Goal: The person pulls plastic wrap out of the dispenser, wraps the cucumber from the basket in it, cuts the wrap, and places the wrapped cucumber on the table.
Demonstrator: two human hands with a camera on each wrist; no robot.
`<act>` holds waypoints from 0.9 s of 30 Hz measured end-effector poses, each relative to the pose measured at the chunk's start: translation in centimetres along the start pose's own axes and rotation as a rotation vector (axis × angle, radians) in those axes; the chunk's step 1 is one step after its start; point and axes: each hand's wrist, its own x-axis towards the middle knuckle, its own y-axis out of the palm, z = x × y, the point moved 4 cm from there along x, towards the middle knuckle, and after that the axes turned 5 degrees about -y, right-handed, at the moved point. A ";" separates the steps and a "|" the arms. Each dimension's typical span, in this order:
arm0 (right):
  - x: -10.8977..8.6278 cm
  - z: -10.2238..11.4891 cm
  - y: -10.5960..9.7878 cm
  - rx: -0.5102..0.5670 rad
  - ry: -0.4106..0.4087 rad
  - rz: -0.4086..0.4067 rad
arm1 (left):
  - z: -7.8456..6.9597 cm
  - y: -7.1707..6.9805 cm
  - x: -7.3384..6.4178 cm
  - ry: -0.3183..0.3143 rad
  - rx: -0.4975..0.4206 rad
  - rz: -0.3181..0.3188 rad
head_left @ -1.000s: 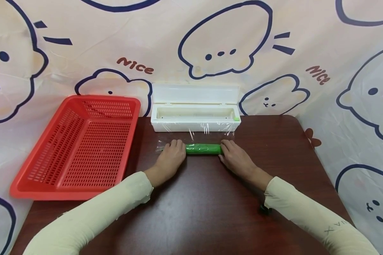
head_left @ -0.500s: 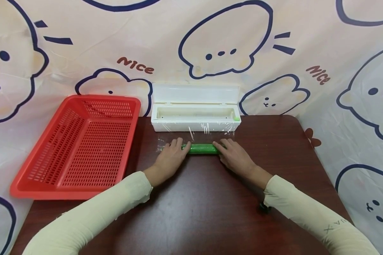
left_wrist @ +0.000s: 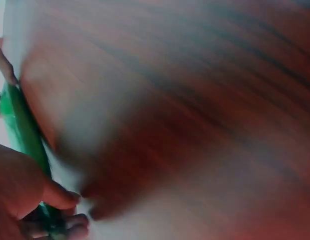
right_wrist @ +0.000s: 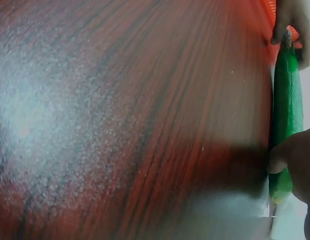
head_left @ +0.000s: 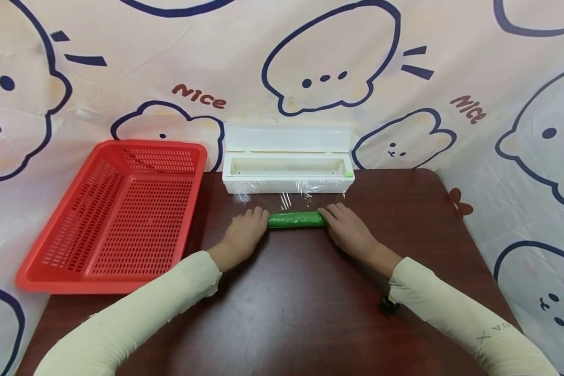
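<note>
A green cucumber (head_left: pixel 296 220) with a shiny film on it lies crosswise on the table, parallel to the front of a white box. Its left end is held by my left hand (head_left: pixel 244 228); in the left wrist view, thumb and fingers of that hand (left_wrist: pixel 19 195) curl about the end. My right hand (head_left: pixel 350 230) grips the other end, its thumb on the near side of the cucumber (right_wrist: pixel 285 110) in the right wrist view. Clear plastic wrap (head_left: pixel 286 200) stretches from the box front toward the cucumber. The palms hide both ends in the head view.
The white cling film box (head_left: pixel 289 186) stands at the back with its lid (head_left: pixel 289 138) raised and a small green piece at its right. A red perforated basket (head_left: pixel 195 209) sits at the left of the dark brown table (head_left: pixel 286 303). Printed cloth hangs behind.
My left hand has shifted slightly left and its fingers have drawn together at the cucumber's end. The wrap near that hand has shifted. The right hand stays almost in place.
</note>
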 end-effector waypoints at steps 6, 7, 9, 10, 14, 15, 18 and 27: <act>0.0 -0.2 -0.4 0.004 0.009 -0.012 | -0.1 -0.6 -0.1 0.010 0.067 -0.101; 0.0 -0.3 -0.4 0.009 0.015 -0.015 | -0.2 -0.8 0.0 0.007 0.082 -0.114; 0.0 -0.3 -0.4 0.016 0.024 -0.015 | -0.2 -1.0 0.3 -0.010 0.098 -0.105; 0.0 -0.2 -0.4 0.016 0.024 -0.012 | -0.2 -1.1 0.4 -0.020 0.097 -0.088; 0.1 0.0 -0.1 0.018 0.015 0.009 | -0.2 -0.8 0.6 -0.037 0.098 -0.005; 0.1 0.0 0.0 0.015 0.017 0.016 | -0.2 -0.8 0.6 -0.037 0.106 0.001; 0.1 -0.1 0.0 0.012 0.031 0.034 | -0.4 -0.7 0.6 -0.032 0.144 -0.030; 0.2 -0.4 0.3 -0.015 0.021 0.045 | -1.0 -0.7 0.3 -0.035 0.323 -0.156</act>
